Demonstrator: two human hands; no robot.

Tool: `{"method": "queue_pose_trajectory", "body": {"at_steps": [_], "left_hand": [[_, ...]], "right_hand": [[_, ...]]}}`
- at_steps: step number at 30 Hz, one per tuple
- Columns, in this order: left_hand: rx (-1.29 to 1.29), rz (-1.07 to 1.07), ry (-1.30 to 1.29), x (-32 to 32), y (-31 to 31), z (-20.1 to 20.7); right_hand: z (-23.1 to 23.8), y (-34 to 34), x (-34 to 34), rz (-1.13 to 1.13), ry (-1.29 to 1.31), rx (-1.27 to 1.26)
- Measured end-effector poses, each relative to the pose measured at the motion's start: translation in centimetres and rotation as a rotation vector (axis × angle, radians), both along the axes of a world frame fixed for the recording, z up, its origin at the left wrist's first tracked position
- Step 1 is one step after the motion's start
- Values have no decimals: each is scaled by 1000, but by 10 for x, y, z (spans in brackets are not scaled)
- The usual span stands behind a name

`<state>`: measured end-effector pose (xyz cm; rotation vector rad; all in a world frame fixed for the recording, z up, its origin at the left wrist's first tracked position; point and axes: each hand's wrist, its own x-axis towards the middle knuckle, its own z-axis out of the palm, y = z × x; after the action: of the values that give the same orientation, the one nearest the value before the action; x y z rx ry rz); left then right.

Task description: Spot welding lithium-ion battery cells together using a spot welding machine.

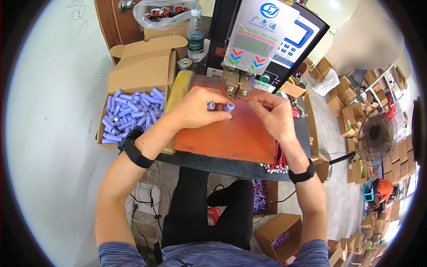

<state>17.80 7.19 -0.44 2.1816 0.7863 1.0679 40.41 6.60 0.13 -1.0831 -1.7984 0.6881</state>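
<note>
My left hand (195, 107) is closed round purple cylindrical battery cells. One cell (229, 107) shows its end past my fingertips, and a second cell (211, 106) lies between thumb and fingers. Just above them are the two metal electrodes (237, 91) of a spot welding machine (258, 35). From the other side my right hand (275, 115) comes close to the electrodes, thumb and fingertips pinched together. Whatever they hold is too small to make out. Both hands are over an orange-brown mat (222, 142) on the dark table.
An open cardboard box (138, 75) full of purple cells stands at left. Behind are a water bottle (195, 38) and a tape roll (184, 63). Red wires with white connectors (279, 162) hang by the right table edge. A fan (377, 131) and many cartons are further right.
</note>
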Motion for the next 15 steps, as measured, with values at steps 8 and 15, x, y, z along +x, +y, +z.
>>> {"method": "queue_pose_trajectory", "body": {"at_steps": [8, 15], "left_hand": [[71, 15, -48, -2, 6, -7], [-148, 36, -12, -1, 3, -1]], "right_hand": [[-8, -8, -27, -72, -165, 112], [-12, -12, -28, 51, -131, 329]]}}
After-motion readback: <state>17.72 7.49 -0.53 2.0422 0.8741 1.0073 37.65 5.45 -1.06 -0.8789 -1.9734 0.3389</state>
